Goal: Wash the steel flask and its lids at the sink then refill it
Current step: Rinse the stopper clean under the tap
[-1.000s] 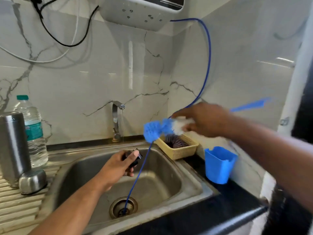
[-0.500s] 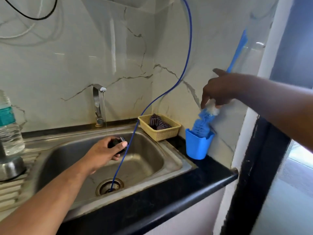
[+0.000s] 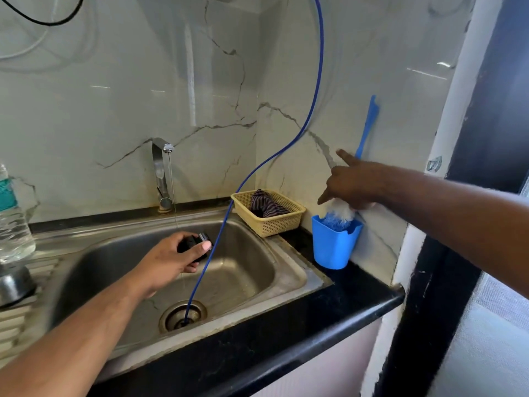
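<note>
Steel lid (image 3: 14, 285): left edge, on the drainboard (image 3: 20, 325); rigid, likely wet-slick.
Left hand (image 3: 169, 262): fingers curled round the black lid (image 3: 196, 244), over the sink (image 3: 286, 270), at the tap (image 3: 161, 173) stream.
Black lid handling: we judge it light, hard, slippery; we grip the rim.
Right hand (image 3: 353, 186): forefinger out, over the brush (image 3: 339, 217) in the blue cup (image 3: 333, 250); we cannot tell if it grips.

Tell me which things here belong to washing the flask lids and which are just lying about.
Job: black lid in left hand; bottle brush in right hand; running tap; sink; steel cap.
Lying about: yellow basket with cloth; blue hose.
</note>
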{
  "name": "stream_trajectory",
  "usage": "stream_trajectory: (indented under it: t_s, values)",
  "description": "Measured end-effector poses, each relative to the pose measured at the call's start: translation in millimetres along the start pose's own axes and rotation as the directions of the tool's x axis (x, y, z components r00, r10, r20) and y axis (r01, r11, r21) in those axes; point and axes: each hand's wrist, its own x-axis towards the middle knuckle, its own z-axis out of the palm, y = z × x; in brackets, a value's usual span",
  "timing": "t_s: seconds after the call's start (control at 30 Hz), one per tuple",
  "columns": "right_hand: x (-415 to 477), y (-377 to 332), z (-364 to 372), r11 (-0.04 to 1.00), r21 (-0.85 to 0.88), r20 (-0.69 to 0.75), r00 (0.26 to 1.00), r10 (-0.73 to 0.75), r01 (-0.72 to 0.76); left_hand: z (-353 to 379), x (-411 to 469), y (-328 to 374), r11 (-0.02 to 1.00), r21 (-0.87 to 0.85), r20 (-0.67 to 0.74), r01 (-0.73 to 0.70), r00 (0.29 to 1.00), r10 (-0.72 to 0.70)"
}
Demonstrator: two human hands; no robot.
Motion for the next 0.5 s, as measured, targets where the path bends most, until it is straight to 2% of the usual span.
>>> stream_trajectory:
  t_s: [0.17,0.3,0.4,0.5]
  values:
    - [-1,8,-3,0.993,-0.110,-0.028,0.999,-0.037,0.034,-2,1,-2,1.000,-0.007,-0.003,-0.002,1.000,0.002]
    - [-2,14,-12,0.991,-0.123,-0.031,0.998,-0.049,0.045,-1,1,-1,1.000,-0.018,-0.019,-0.006,1.000,0.005]
    - [-6,17,-27,0.995,-0.097,-0.031,0.999,-0.032,0.029,-1,0,0,1.000,-0.029,-0.052,-0.004,0.999,0.003]
    - [-9,14,-55,1.000,0.019,-0.090,0.996,-0.021,0.023,0,-1,4,0.999,-0.031,-0.097,-0.008,0.995,0.005]
